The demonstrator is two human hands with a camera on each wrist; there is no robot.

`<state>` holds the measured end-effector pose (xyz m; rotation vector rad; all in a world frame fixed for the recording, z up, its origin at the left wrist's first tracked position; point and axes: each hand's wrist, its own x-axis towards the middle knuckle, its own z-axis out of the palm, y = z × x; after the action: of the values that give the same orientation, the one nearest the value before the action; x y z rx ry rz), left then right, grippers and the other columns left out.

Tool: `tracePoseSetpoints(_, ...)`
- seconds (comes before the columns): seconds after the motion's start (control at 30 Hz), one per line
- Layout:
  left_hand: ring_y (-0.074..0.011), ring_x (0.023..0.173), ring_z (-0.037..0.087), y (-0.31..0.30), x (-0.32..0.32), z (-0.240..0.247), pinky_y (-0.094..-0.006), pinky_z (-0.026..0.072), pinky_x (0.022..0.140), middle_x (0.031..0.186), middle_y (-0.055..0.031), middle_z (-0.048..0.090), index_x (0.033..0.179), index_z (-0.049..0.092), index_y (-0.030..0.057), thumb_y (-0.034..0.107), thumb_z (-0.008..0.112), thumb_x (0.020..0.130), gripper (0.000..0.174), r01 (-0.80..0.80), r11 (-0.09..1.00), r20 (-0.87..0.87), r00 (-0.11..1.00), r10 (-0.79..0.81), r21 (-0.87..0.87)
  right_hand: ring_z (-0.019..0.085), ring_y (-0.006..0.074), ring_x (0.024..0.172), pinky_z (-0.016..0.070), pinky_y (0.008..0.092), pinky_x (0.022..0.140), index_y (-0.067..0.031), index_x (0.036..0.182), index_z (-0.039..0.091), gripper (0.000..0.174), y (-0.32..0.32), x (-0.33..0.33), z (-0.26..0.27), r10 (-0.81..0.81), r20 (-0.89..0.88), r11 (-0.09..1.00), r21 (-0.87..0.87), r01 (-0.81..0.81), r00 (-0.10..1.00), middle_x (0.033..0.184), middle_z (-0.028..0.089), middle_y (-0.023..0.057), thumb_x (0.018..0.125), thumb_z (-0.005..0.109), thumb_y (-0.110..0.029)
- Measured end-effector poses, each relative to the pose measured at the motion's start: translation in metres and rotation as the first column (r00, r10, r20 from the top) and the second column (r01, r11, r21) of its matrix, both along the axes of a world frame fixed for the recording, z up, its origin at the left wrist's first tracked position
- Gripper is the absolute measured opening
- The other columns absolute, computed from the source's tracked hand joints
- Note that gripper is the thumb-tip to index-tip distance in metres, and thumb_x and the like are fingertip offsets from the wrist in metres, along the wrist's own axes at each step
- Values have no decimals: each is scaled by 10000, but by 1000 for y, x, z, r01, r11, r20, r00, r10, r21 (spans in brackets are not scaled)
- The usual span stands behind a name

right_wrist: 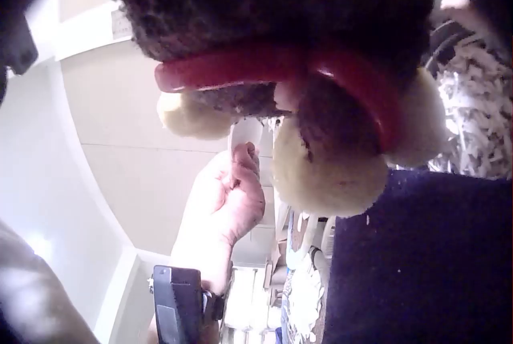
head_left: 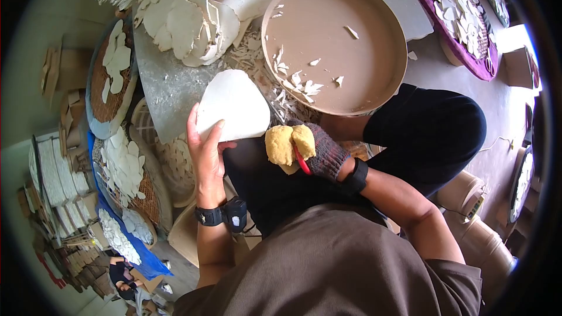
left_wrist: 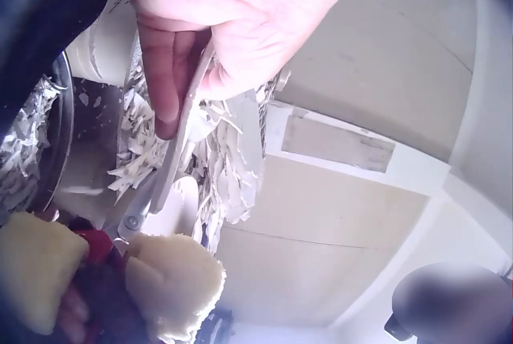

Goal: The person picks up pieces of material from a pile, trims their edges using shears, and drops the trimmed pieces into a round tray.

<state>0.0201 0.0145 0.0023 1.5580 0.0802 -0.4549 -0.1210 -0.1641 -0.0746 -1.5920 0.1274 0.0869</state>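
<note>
My bare left hand (head_left: pixel 205 146) pinches a flat white slice (head_left: pixel 233 102) between thumb and fingers, its broad face up in the head view. Seen from the left wrist, the same slice (left_wrist: pixel 186 131) stands nearly edge-on. My right hand (head_left: pixel 325 153), in a dark knitted glove, grips red-handled scissors (head_left: pixel 302 161) padded with yellow foam (head_left: pixel 280 145). The scissors' metal pivot (left_wrist: pixel 133 222) shows close to the slice's lower edge in the left wrist view. Glove and foam hide most of the handles, and the blades are largely hidden in the head view.
A large round tan tray (head_left: pixel 351 76) with a few white scraps stands ahead, beside piled white slices (head_left: pixel 181 26) and shavings (head_left: pixel 249 52) on a metal table (head_left: pixel 158 93). Baskets of slices (head_left: pixel 123 161) line the left; a purple-lined tray (head_left: pixel 490 64) is at right. Another person (head_left: pixel 122 275) is behind left.
</note>
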Motion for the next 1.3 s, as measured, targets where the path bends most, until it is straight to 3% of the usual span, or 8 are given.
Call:
tracePoseSetpoints(0.07, -183, 879, 638, 0, 1, 2, -232, 554, 513, 1218, -132, 522, 1404, 332, 78, 26, 622, 837, 639, -12, 1000, 35, 999, 12, 6, 632, 170, 998, 490, 310, 888, -26, 1054, 616, 307, -3, -1, 2, 39, -60, 998, 47, -36, 997, 1045, 663, 89, 809, 719, -181)
tracePoseSetpoints(0.23, -188, 902, 633, 5, 1, 12, -234, 557, 505, 1234, -133, 509, 1405, 339, 76, 22, 630, 822, 654, 87, 996, 14, 996, -87, 16, 612, 389, 846, 504, 419, 721, -38, 941, 616, 279, 2, -2, -2, -73, 45, 997, -3, 73, 996, 874, 636, 185, 771, 657, -255)
tracePoseSetpoints(0.9, -173, 917, 613, 7, 6, 9, -221, 550, 492, 1228, -111, 497, 1394, 357, 59, 71, 665, 788, 680, 297, 954, -103, 951, -293, 31, 608, 383, 882, 500, 419, 766, -36, 995, 591, 295, -10, 4, 6, -31, 58, 994, -99, 36, 998, 925, 625, 188, 802, 646, -253)
tracePoseSetpoints(1.07, -159, 904, 611, 9, 19, 9, -209, 530, 476, 1238, -104, 505, 1405, 357, 59, 103, 667, 784, 695, 334, 942, -145, 933, -329, 11, 617, 292, 925, 497, 359, 808, -23, 1037, 593, 270, -13, 3, 9, 4, 65, 999, 40, -6, 998, 972, 637, 151, 825, 661, -176)
tracePoseSetpoints(1.13, -167, 973, 601, 13, 24, 4, -236, 553, 599, 1283, -112, 492, 1414, 347, 53, 116, 651, 794, 694, 297, 945, -170, 933, -318, -138, 612, 151, 1005, 489, 313, 880, -4, 1106, 600, 299, -20, 5, 27, 50, 62, 997, 49, -53, 997, 1061, 650, 91, 834, 675, -102)
tracePoseSetpoints(1.2, -191, 1134, 549, 7, 19, 2, -298, 507, 891, 1359, -121, 461, 1427, 325, 34, 138, 613, 836, 665, 195, 938, -159, 956, -247, -287, 603, 145, 1028, 476, 307, 903, -4, 1124, 599, 304, -7, 7, 31, -6, 40, 896, 445, -13, 999, 1094, 641, 78, 844, 667, -102)
tracePoseSetpoints(1.23, -195, 1161, 532, 4, 18, 1, -310, 478, 931, 1363, -121, 459, 1430, 318, 32, 135, 603, 849, 654, 173, 905, -165, 953, -254, -389, 598, 143, 1040, 469, 304, 914, -4, 1132, 599, 307, -1, 7, 33, -31, 20, 787, 616, 12, 999, 1110, 636, 72, 849, 663, -102)
tracePoseSetpoints(1.3, -197, 1159, 530, 0, 14, -4, -320, 456, 959, 1334, -117, 478, 1415, 333, 23, 148, 589, 878, 607, 168, 847, -160, 946, -283, -504, 593, 148, 1063, 442, 294, 957, -7, 1202, 567, 378, 3, 10, 33, 68, 194, 885, 441, -149, 979, 1163, 614, 66, 853, 670, -107)
